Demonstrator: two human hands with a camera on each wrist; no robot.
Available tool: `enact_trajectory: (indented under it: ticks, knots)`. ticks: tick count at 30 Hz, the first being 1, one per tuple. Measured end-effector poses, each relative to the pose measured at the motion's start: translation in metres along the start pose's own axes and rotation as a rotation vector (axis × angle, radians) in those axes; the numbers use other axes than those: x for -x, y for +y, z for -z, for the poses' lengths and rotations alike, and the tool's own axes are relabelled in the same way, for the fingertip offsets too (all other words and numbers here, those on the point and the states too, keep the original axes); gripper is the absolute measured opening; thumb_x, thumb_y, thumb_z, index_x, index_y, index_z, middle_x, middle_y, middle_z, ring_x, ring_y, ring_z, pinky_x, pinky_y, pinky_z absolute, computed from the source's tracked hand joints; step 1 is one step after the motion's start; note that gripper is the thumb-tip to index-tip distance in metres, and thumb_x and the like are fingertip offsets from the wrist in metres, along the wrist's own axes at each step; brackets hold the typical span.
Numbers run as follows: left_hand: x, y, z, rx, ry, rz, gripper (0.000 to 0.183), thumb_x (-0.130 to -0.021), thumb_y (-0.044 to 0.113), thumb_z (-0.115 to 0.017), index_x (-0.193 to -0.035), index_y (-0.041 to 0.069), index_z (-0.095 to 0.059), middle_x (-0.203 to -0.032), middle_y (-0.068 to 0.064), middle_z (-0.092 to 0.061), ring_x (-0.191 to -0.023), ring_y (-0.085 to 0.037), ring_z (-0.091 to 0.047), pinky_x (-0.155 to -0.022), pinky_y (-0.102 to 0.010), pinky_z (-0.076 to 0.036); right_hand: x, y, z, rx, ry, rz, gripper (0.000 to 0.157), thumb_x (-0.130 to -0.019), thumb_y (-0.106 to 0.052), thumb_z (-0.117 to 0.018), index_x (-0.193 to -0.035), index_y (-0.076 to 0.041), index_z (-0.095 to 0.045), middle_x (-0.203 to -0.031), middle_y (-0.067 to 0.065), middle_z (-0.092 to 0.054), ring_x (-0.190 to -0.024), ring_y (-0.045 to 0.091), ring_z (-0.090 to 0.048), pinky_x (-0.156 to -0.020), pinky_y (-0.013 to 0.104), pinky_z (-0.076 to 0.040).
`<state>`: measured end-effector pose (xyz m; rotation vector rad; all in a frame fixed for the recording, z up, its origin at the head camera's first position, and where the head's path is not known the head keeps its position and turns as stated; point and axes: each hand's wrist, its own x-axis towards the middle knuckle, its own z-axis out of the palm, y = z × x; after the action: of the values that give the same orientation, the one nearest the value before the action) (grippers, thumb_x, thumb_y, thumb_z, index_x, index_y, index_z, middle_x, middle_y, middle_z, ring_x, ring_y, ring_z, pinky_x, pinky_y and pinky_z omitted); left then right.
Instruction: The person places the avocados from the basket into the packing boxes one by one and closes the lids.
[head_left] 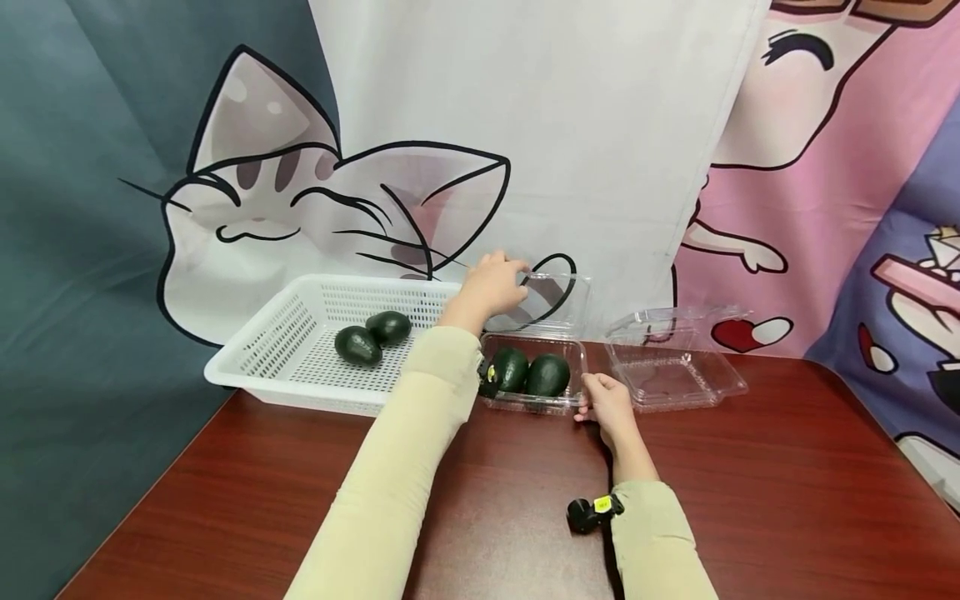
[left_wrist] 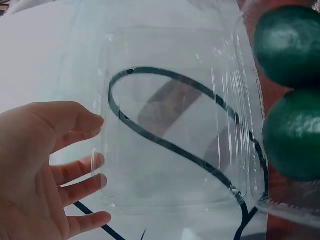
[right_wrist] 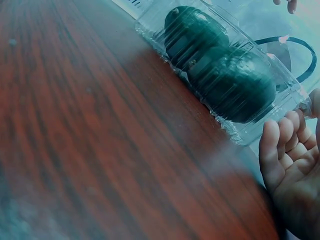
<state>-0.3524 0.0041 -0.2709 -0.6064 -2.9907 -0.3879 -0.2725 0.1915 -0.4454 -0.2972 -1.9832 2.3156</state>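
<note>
Two dark green avocados (head_left: pixel 547 375) lie side by side in the base of a clear plastic clamshell container (head_left: pixel 534 403). Its hinged lid (left_wrist: pixel 165 165) stands raised behind the base. My left hand (head_left: pixel 493 287) reaches over to the lid's far left part; in the left wrist view the left hand (left_wrist: pixel 37 165) has its fingers spread, the tips right at the lid's edge. At the base's right front corner, my right hand (head_left: pixel 611 406) pinches the rim between thumb and forefinger. The right wrist view has the right hand (right_wrist: pixel 295 165) with its other fingers bent loosely beside the container.
Left of the container, a white slatted plastic basket (head_left: pixel 300 392) holds two more avocados (head_left: pixel 358 346). A second clear clamshell (head_left: pixel 678 379) stands open at the right. All sit along the back of a reddish-brown wooden table (head_left: pixel 510 500), against a printed cloth backdrop (head_left: pixel 600 125).
</note>
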Motion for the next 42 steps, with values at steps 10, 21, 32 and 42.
enact_trajectory:
  ticks: [10, 21, 32, 42]
  knots:
    - [0.023, 0.010, -0.024, 0.000, 0.059, 0.037, 0.010, -0.088, 0.032, -0.053, -0.095, 0.025, -0.058, -0.104, 0.002, -0.052, -0.104, -0.020, -0.045, -0.088, -0.043, -0.032, -0.002, -0.002, 0.004, -0.023, 0.054, -0.005, 0.032, -0.096, -0.030, -0.049, -0.077, -0.005, -0.045, -0.052, 0.001, -0.049, -0.041, 0.009, -0.050, -0.043, 0.027, -0.050]
    - [0.035, 0.010, -0.047, -0.025, -0.130, 0.008, 0.027, -0.089, 0.038, -0.060, -0.102, 0.015, -0.053, -0.084, 0.002, -0.054, -0.072, -0.015, -0.051, -0.061, -0.032, -0.041, -0.005, -0.006, 0.005, -0.053, 0.006, -0.023, 0.036, -0.101, -0.037, -0.032, -0.094, -0.004, -0.045, -0.057, 0.000, -0.051, -0.044, 0.009, -0.052, -0.048, 0.027, -0.051]
    - [0.033, 0.012, -0.064, -0.099, -0.153, 0.031, 0.048, -0.081, 0.046, -0.067, -0.120, 0.020, -0.057, -0.114, -0.001, -0.053, -0.109, -0.021, -0.050, -0.083, -0.039, -0.046, -0.003, -0.008, 0.007, 0.009, -0.033, -0.080, 0.048, -0.097, -0.048, -0.038, -0.079, -0.005, -0.047, -0.055, 0.001, -0.052, -0.043, 0.012, -0.051, -0.041, 0.026, -0.046]
    - [0.034, 0.015, -0.067, -0.100, -0.173, 0.039, 0.047, -0.080, 0.046, -0.069, -0.120, 0.024, -0.058, -0.119, 0.000, -0.053, -0.114, -0.023, -0.045, -0.088, -0.040, -0.043, -0.002, -0.012, 0.012, 0.115, -0.240, -0.155, 0.035, -0.095, -0.032, -0.035, -0.078, -0.004, -0.050, -0.057, 0.002, -0.053, -0.046, 0.013, -0.053, -0.040, 0.022, -0.041]
